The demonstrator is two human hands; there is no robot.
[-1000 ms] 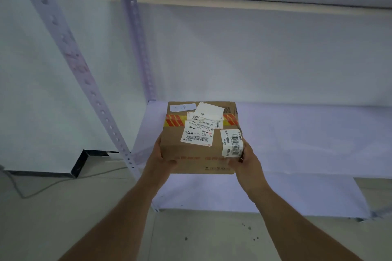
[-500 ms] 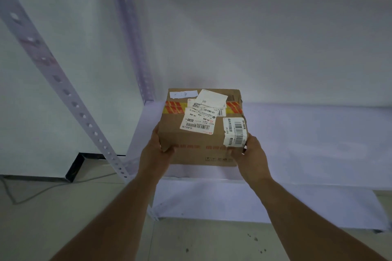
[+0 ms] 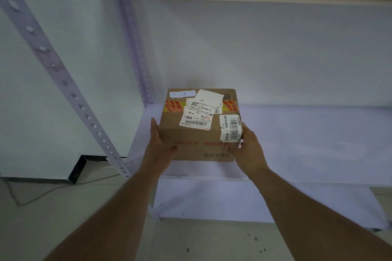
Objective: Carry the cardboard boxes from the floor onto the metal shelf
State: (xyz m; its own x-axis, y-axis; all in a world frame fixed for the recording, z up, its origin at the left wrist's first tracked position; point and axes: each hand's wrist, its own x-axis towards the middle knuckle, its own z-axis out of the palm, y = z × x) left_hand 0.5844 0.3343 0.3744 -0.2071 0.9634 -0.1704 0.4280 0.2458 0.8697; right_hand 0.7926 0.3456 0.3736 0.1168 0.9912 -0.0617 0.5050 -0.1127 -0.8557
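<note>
Box (image 3: 197, 129) farther in over pale shelf (image 3: 307, 144), both hands gripping

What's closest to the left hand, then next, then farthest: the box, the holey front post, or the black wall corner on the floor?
From the left hand in the head view:
1. Cardboard box, gripped on its left side.
2. Perforated front post, to the left.
3. Black wall corner, farther left, low at the floor.
</note>
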